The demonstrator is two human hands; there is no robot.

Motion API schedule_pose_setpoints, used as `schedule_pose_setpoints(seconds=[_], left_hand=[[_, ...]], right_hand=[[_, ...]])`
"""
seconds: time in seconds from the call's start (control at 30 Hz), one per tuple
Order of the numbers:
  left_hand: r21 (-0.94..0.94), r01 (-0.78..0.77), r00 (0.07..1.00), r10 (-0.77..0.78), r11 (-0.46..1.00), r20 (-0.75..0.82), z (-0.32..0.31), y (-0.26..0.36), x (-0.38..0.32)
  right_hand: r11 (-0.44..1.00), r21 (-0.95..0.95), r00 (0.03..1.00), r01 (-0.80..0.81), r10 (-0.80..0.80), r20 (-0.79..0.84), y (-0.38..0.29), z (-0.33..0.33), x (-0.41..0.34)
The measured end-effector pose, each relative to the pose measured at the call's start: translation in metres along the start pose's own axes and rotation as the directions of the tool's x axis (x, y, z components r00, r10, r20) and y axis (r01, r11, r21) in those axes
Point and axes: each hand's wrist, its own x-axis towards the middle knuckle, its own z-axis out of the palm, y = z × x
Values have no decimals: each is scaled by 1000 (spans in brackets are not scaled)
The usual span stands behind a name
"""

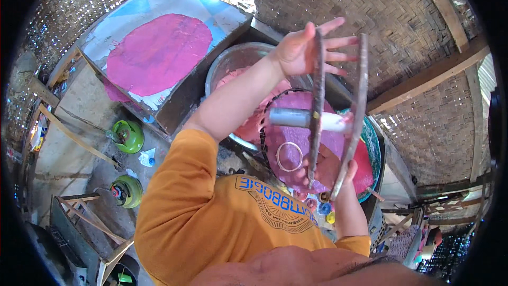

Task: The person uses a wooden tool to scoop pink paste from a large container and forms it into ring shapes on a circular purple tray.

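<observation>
My left hand [305, 49] is raised with its fingers spread and straight. The upper part of one curved wooden stick [316, 99] crosses in front of its palm, and the fingertips reach towards a second curved stick [360, 95]. Lower down, my right hand [331, 165] is around the lower parts of both sticks, partly hidden behind them. Beneath the sticks lie a whitish plastic pipe [289, 118] and a thin ring [289, 157], both over an oval frame [262, 127] with dark edging and a purple-pink surface.
A metal basin [226, 53] holds pink crumbly material [246, 123]. A green basin [375, 159] is at the right. On the boxy stand at upper left lies a round pink sheet [158, 53]. Green gas cylinders [127, 137] stand on the floor. Small colored containers [324, 208] sit near my body.
</observation>
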Motion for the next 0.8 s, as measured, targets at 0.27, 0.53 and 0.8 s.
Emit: schedule_pose_setpoints(seconds=[0.27,0.53,0.8], left_hand=[[-172,3,991,20,985,135,24,-56,34],[-297,-25,993,57,954,101,9,-104,31],[-331,-35,959,-62,943,-277,-38,-131,-20]], right_hand=[[995,-53,991,82,-76,112,-1,-31,-66],[999,-45,998,17,-14,62,11,-50,-90],[972,-82,958,-218,197,-209,3,-51,-92]])
